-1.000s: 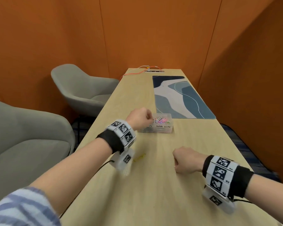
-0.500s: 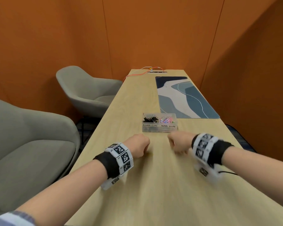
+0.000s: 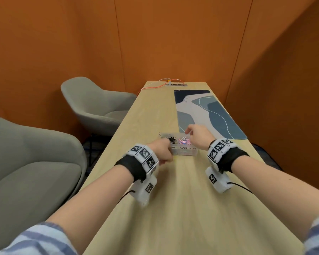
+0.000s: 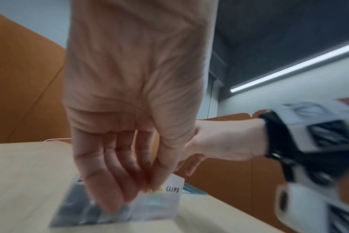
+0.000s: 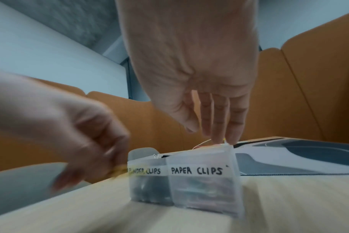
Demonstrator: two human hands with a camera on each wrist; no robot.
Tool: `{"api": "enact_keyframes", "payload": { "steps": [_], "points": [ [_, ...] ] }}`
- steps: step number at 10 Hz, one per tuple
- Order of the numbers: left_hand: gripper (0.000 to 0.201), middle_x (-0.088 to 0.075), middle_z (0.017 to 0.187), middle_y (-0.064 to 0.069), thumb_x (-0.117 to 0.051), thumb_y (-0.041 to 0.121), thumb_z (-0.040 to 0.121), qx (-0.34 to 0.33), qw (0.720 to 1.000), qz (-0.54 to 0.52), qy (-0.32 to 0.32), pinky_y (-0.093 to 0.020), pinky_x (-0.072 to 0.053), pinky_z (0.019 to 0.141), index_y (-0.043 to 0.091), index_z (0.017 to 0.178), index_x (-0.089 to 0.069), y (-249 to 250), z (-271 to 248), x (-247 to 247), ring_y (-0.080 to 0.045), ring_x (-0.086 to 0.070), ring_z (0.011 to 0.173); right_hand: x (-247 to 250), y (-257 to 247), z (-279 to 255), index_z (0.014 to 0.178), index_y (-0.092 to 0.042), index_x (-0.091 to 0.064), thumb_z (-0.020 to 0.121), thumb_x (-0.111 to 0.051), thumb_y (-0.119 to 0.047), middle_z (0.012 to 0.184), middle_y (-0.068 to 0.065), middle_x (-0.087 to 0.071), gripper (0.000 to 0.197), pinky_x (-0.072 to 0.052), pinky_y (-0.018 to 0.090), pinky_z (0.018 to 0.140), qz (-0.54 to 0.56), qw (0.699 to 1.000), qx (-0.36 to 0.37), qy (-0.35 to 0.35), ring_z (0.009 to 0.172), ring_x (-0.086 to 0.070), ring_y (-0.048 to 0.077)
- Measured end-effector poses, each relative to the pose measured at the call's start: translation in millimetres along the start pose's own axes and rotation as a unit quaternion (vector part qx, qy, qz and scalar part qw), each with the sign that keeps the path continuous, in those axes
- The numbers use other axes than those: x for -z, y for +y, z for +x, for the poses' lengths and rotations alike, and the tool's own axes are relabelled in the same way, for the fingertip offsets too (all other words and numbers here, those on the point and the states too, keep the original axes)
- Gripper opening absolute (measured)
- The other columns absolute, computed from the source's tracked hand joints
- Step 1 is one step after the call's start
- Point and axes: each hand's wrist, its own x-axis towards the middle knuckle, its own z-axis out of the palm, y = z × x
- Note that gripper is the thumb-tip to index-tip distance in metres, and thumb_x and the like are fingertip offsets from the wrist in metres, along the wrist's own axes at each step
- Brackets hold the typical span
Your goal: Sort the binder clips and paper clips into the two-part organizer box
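Table [image 3: 182, 208] between orange walls [image 3: 173, 43]: left hand [image 3: 162, 151] pinches yellow clip [image 5: 118, 171]; right hand [image 3: 198, 134] loosely spread.

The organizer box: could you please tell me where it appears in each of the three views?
Head: the organizer box sits mid-frame on the table, between the two hands.
Left wrist: low in the frame, blurred, under the left hand's fingertips.
Right wrist: bottom centre, below the right hand's fingertips.
Shared landmark: the handwritten "PAPER CLIPS" label.
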Motion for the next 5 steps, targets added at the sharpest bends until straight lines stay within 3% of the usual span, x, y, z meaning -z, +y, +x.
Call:
{"api": "enact_keyframes", "payload": {
  "steps": [1, 2, 3, 5],
  "points": [
    [0.02, -0.066, 0.071, -0.012, -0.058, 0.007, 0.08, -0.009, 0.996, -0.015, 0.093, -0.036, -0.058, 0.079, -0.001, 0.093, -0.071, 21, 19, 10, -0.023, -0.059, 0.065, -1, 8, -17, 0.109, -0.016, -0.06, 0.085, -0.046, -0.007, 0.115, 0.011, -0.057, 0.03, -0.047, 0.041, 0.091, -0.028, 0.999, 0.01, 0.022, 0.108, -0.057, 0.031],
    [0.02, -0.073, 0.085, -0.017, -0.061, 0.008, 0.082, -0.012, 0.989, -0.045, 0.138, -0.037, -0.058, 0.084, -0.001, 0.095, -0.073, 34, 33, 12, -0.025, -0.067, 0.078, -2, 16, -31, 0.111, -0.017, -0.06, 0.086, -0.046, -0.009, 0.116, 0.012, -0.054, 0.03, -0.046, 0.041, 0.093, -0.028, 1.0, 0.006, 0.013, 0.108, -0.056, 0.031],
    [0.021, -0.074, 0.097, -0.019, -0.058, 0.006, 0.084, -0.014, 0.987, -0.052, 0.149, -0.037, -0.057, 0.084, -0.001, 0.097, -0.073, 41, 40, 10, -0.031, -0.07, 0.095, -3, 21, -42, 0.112, -0.018, -0.06, 0.085, -0.045, -0.01, 0.115, 0.011, -0.054, 0.031, -0.046, 0.04, 0.094, -0.032, 0.999, -0.004, -0.002, 0.109, -0.056, 0.031],
    [0.025, -0.072, 0.107, -0.01, -0.05, 0.011, 0.09, -0.054, 0.976, -0.066, 0.202, -0.032, -0.049, 0.089, 0.01, 0.105, -0.07, 40, 22, 7, -0.028, -0.066, 0.102, -3, 21, -61, 0.112, -0.018, -0.058, 0.087, -0.045, -0.012, 0.116, 0.009, -0.054, 0.029, -0.048, 0.043, 0.091, -0.027, 0.999, 0.003, 0.032, 0.107, -0.056, 0.029]
  ]
}}
